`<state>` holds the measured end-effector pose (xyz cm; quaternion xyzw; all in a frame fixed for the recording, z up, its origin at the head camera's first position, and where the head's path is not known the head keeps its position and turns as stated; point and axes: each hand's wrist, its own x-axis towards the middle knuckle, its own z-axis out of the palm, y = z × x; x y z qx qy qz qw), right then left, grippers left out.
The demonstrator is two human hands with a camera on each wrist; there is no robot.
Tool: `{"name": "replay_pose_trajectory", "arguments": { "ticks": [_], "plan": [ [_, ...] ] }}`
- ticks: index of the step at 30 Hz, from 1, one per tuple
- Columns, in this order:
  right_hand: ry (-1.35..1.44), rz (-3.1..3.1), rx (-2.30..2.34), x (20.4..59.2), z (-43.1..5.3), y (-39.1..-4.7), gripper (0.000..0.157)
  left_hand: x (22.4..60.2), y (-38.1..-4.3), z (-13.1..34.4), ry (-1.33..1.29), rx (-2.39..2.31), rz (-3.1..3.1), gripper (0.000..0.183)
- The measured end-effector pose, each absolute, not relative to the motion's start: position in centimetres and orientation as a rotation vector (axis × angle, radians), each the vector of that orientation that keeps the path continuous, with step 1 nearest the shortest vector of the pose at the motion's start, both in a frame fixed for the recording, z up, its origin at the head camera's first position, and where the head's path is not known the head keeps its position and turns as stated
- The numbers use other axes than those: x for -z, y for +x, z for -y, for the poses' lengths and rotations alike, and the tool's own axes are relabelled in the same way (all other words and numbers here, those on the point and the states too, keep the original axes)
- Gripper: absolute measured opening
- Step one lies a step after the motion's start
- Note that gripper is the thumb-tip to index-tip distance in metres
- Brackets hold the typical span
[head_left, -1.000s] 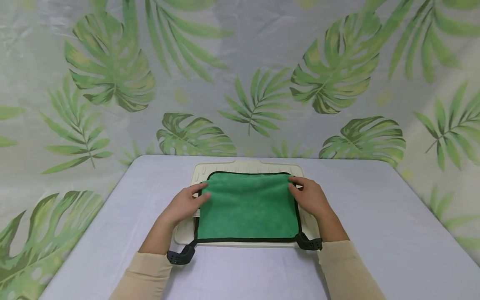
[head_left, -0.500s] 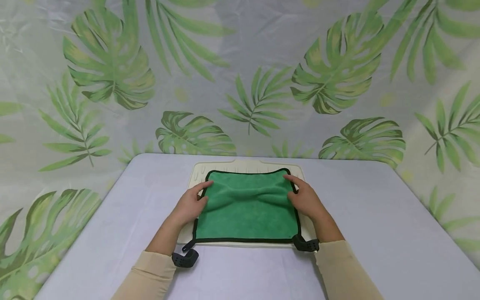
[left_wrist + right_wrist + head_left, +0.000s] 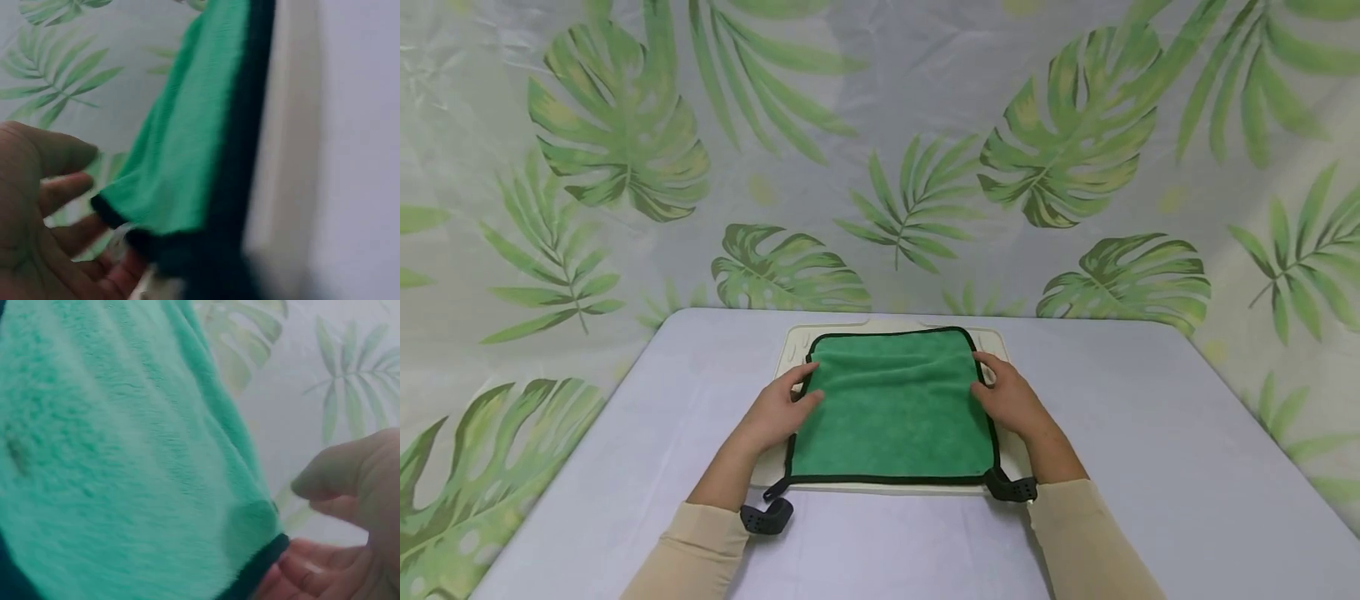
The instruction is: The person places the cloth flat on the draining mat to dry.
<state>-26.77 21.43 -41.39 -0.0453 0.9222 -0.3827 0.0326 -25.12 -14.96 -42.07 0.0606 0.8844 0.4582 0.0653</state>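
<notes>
A green plush cloth (image 3: 895,425) with a dark edging lies spread over a cream board (image 3: 1018,454), creased across its far half. My left hand (image 3: 778,412) is at the cloth's left edge, thumb and fingers apart. In the left wrist view, the fingers of the left hand (image 3: 44,219) reach under the dark edge of the cloth (image 3: 181,156). At the opposite edge is my right hand (image 3: 1011,400). The right wrist view shows the right hand (image 3: 350,525) with its thumb off the cloth (image 3: 125,456) and fingers at the dark edge, partly hidden.
The board's grooved far rim (image 3: 895,327) shows beyond the cloth. A white-covered table (image 3: 1135,417) surrounds it, with a leaf-patterned sheet (image 3: 902,167) behind. Dark wrist straps (image 3: 1015,487) sit close to the cloth's near corners.
The cloth's far edge has shifted farther back, its far right corner most. A raised fold across the middle formed and then partly flattened. Both hands moved slightly inward.
</notes>
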Motion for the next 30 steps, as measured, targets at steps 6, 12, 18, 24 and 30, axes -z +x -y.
{"name": "replay_pose_trajectory", "arguments": {
  "ticks": [6, 12, 18, 24, 30],
  "plan": [
    [-0.166, -2.673, 1.076, 39.9, -22.5, -26.0, 0.064, 40.0, -24.5, 17.0, 0.227, -1.270, -2.541, 0.069],
    [-0.226, -2.384, 1.040, 38.3, -23.6, -24.7, 0.082, 38.9, -23.7, 17.7, 0.288, -1.171, -2.319, 0.092],
    [-0.207, -2.352, 1.005, 37.8, -24.6, -24.0, 0.080, 38.9, -23.5, 17.9, 0.279, -1.161, -2.294, 0.098],
    [-0.222, -2.360, 1.065, 38.4, -25.0, -24.5, 0.070, 39.1, -23.9, 17.9, 0.251, -1.173, -2.376, 0.091],
    [-0.227, -2.563, 1.290, 40.5, -24.0, -26.1, 0.057, 40.6, -24.7, 16.7, 0.202, -1.360, -2.485, 0.079]
  ]
}}
